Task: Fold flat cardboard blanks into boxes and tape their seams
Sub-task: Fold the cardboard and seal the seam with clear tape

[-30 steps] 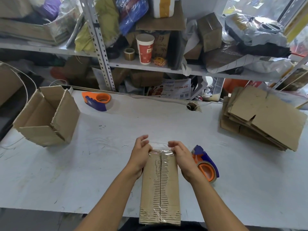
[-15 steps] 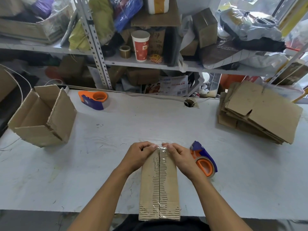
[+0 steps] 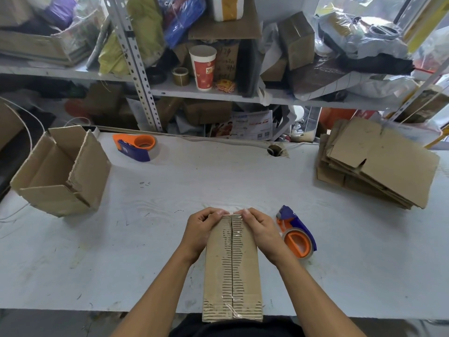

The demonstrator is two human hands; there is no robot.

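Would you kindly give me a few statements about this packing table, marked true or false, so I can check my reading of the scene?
1. Both hands grip the far end of the taped box. True: the left hand and right hand curl over its far edge.
2. The right hand holds a tape dispenser. False: the nearer tape dispenser lies on the table beside that hand.
3. An open box sits at the table's left. True.
4. The flat cardboard stack is on the shelf. False: it lies on the table's right side.
5. A second tape dispenser lies at the table's far side. True.
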